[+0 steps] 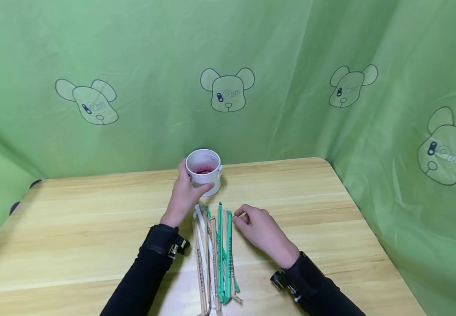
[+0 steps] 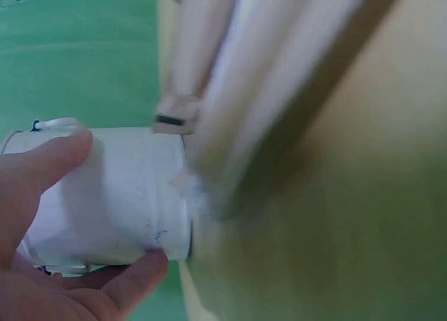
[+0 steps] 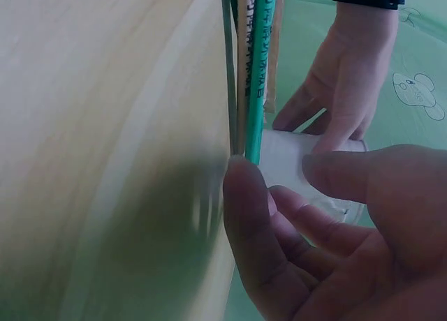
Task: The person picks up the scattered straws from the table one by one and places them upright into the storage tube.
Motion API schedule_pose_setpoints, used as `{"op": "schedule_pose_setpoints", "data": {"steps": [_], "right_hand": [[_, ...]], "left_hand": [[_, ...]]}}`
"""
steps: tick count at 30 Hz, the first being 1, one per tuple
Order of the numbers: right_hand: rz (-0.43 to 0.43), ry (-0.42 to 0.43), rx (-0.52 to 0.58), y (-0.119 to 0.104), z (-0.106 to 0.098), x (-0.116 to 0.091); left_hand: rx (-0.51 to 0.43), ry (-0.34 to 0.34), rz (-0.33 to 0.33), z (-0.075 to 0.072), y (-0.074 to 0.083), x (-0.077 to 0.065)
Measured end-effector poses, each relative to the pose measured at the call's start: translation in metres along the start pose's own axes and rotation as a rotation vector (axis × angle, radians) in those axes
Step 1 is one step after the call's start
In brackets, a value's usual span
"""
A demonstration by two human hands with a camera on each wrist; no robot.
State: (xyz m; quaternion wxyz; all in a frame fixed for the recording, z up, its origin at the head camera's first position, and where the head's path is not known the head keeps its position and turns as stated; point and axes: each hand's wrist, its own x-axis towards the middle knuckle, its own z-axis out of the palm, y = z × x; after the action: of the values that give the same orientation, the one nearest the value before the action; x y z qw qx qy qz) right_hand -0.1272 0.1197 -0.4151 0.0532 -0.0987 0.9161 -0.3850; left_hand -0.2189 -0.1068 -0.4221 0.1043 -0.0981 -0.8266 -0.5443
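Observation:
My left hand grips a small white bucket near the back edge of the table, thumb on its near side and fingers round the left. Dark pink shows in the bottom of the bucket. In front of it lies a bundle of long thin straws in printed paper wrappers, green, brown and white, pointing away from me. My right hand is at the far right end of the bundle, thumb and fingers loosely bent and apart. In the right wrist view its index fingertip is right at the green straw's end.
The wooden table ends just behind the bucket. A green curtain with printed bear heads hangs behind it and along the right side. Both wrists wear black bands with small cameras.

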Motion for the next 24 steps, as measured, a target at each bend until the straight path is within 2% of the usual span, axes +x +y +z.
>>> {"op": "schedule_pose_setpoints", "data": {"steps": [3, 7, 12, 20, 24], "right_hand": [[-0.003, 0.004, -0.001, 0.000, 0.001, 0.000], [-0.006, -0.004, 0.028, -0.001, 0.004, -0.001], [0.020, -0.022, 0.051, -0.003, 0.013, -0.003], [-0.001, -0.012, -0.023, -0.011, 0.024, 0.002], [0.034, -0.055, 0.039, -0.011, 0.021, 0.004]], "left_hand": [[-0.022, -0.030, -0.011, 0.003, -0.002, -0.002], [-0.010, -0.057, -0.052, -0.002, -0.001, -0.008], [0.054, -0.077, -0.109, -0.016, 0.004, -0.023], [0.122, -0.075, -0.183, -0.044, 0.019, -0.048], [0.116, -0.085, -0.215, -0.054, 0.025, -0.058]]}}
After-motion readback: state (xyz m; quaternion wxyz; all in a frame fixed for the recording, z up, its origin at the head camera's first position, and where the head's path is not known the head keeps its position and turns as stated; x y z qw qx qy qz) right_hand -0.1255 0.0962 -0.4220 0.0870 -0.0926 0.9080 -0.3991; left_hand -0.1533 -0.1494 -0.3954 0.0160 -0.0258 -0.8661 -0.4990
